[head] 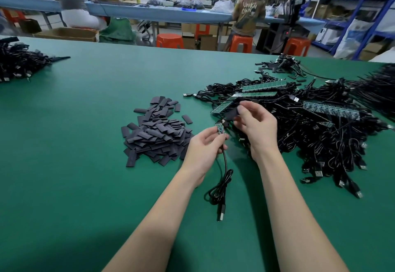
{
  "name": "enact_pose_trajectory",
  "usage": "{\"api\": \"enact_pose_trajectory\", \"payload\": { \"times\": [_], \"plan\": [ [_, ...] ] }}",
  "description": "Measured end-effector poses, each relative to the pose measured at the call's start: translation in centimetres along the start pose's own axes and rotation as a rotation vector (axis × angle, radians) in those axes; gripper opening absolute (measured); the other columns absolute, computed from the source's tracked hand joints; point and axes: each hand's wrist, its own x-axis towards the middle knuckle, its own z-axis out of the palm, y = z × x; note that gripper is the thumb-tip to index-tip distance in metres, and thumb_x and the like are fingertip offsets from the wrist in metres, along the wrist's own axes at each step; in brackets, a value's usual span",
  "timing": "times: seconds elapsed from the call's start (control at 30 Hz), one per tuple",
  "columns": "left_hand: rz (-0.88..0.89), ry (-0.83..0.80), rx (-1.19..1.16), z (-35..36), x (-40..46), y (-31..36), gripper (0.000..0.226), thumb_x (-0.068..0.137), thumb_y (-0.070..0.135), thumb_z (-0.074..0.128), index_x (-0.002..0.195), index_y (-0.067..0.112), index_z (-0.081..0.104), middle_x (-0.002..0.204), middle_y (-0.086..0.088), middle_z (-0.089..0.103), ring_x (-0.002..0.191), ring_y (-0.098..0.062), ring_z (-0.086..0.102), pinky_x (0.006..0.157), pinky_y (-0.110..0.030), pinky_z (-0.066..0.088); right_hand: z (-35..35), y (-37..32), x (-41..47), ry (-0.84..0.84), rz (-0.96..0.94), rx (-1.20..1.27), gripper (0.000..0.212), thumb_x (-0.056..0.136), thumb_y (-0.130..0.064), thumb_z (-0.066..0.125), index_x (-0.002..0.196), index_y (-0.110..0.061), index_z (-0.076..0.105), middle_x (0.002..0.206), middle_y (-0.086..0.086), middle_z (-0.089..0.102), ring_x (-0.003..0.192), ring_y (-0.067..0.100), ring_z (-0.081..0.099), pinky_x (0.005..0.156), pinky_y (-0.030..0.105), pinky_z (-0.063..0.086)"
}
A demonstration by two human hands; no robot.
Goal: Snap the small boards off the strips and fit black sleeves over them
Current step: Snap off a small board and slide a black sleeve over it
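Left hand (205, 143) pinches one snapped board (220, 128); right hand (254, 122) pinches a black sleeve (232, 113). We judge most strips (264, 86) remain unsnapped.

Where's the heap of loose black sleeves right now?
In the head view, the sleeve pile lies on the green table, just left of the left hand and the cable heap.

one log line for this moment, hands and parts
left hand: pinches small board on cable | right hand: holds black sleeve | sleeve not yet on board
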Motion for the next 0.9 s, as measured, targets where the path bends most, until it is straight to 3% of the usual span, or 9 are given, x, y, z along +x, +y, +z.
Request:
{"api": "enact_pose_trajectory", "payload": {
  "times": [0.1,0.27,0.43,0.63,0.9],
  "plan": [
    [0.037,-0.007,0.026,0.0,-0.1,-0.2,0.023,0.096,0.007,0.065,0.116,0.016,0.057,0.093,0.0,0.078,0.06,-0.003,0.062,0.059,-0.014,0.047,-1.3,0.5,-0.5,0.052,-0.012,0.082,0.013,0.097,-0.003,0.064,0.096,-0.014,0.071,0.094,0.007,0.068,0.067,0.007,0.068,0.065,0.019,0.056],
    [0.1,0.006,0.074,-0.2,-0.4,-0.1,0.016,0.093,0.007,0.067,0.104,0.013,0.058,0.091,-0.003,0.079,0.06,-0.006,0.059,0.059,-0.015,0.046,-1.4,1.0,-1.3,0.015,0.019,0.086,0.01,0.096,-0.001,0.065,0.097,-0.009,0.071,0.085,0.002,0.071,0.066,0.007,0.069,0.065,0.017,0.055],
    [0.122,0.006,0.058,-0.2,-0.7,0.2,0.015,0.091,0.008,0.069,0.102,0.017,0.064,0.09,-0.004,0.078,0.06,-0.006,0.056,0.059,-0.014,0.045,-1.4,0.8,-1.4,0.046,0.019,0.102,0.008,0.096,-0.002,0.065,0.096,-0.007,0.071,0.087,0.007,0.069,0.064,0.007,0.068,0.065,0.017,0.056],
    [0.131,0.03,0.04,-0.3,-0.8,0.2,0.017,0.089,0.006,0.073,0.099,0.019,0.067,0.075,0.003,0.07,0.059,-0.007,0.055,0.062,-0.015,0.046,-1.5,0.8,-1.4,0.033,0.017,0.092,0.009,0.096,-0.002,0.066,0.094,-0.009,0.072,0.087,0.005,0.07,0.066,0.007,0.068,0.067,0.018,0.056],
    [0.158,0.056,0.04,-0.2,-1.0,0.2,0.018,0.089,0.005,0.072,0.096,0.02,0.068,0.075,0.001,0.067,0.058,-0.009,0.053,0.063,-0.019,0.047,-1.8,0.7,-1.3,0.017,0.016,0.063,0.01,0.095,-0.002,0.066,0.092,-0.009,0.072,0.088,0.009,0.069,0.066,0.01,0.067,0.066,0.019,0.056]
  ]
}}
